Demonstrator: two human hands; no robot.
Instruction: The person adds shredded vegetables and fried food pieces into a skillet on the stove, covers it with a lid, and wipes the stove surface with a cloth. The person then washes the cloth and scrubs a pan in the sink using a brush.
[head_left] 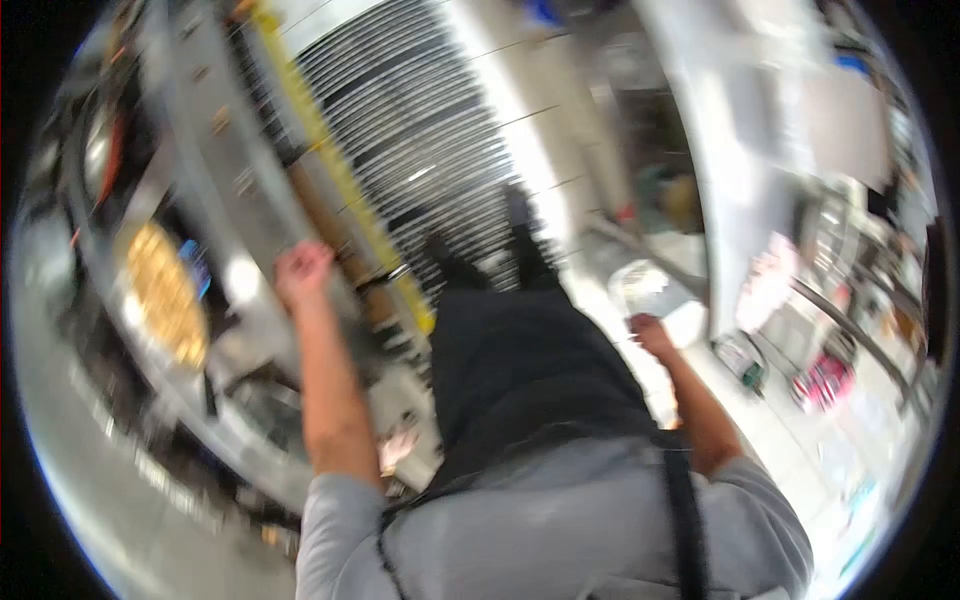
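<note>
My left hand (304,273) is a loose fist over the edge of the metal counter (245,210), and nothing shows in it. Beyond it on the left sits a wide pan of golden-yellow food (165,295). Low on the other side, my right hand (652,336) has its fingers curled, with a thin pale bit at the fingertips too blurred to name. Just past that hand stands a white container (655,300) with whitish contents. A black apron (535,370) covers my front.
Between the counter and the right-hand units runs a slatted dark floor mat (400,100), with a yellow strip (325,150) along its left side. A metal unit (720,130) stands right. A pink bag-like item (828,380) lies near a rack at far right.
</note>
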